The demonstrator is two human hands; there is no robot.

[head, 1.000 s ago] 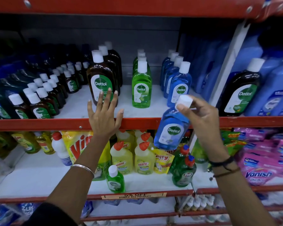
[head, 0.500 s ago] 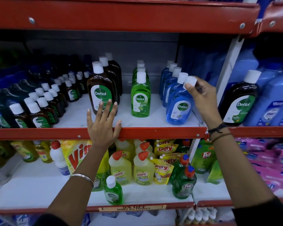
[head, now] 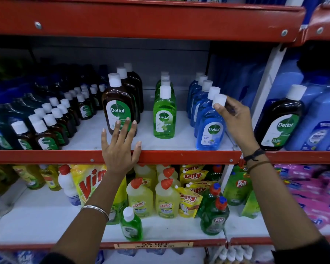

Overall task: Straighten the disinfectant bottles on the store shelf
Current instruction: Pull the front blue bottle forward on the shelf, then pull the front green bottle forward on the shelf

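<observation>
Your right hand (head: 236,119) pinches the white cap of the front blue Dettol bottle (head: 210,128), thumb and fingertips (head: 216,106) clamped on the cap's sides. The bottle stands on the shelf (head: 160,156) at the head of its blue row, base close to the red front lip and leaning slightly toward your fingers. Your left hand (head: 119,147) is spread flat, fingers apart, palm over the shelf edge, fingertips just touching the lower label of the big brown Dettol bottle (head: 119,109); it grips nothing.

Risks: you hold only the cap, so a sideways twist could tip the blue bottle off the lip, or knock the bottle just behind your fingertips and topple the row. A push from your left fingertips could shove the brown bottle back into the 2 behind it.

Contents: blue liquid fills most of the held bottle, green liquid the row (head: 164,113) between your hands, dark brown the left bottles. All caps look closed.
</observation>
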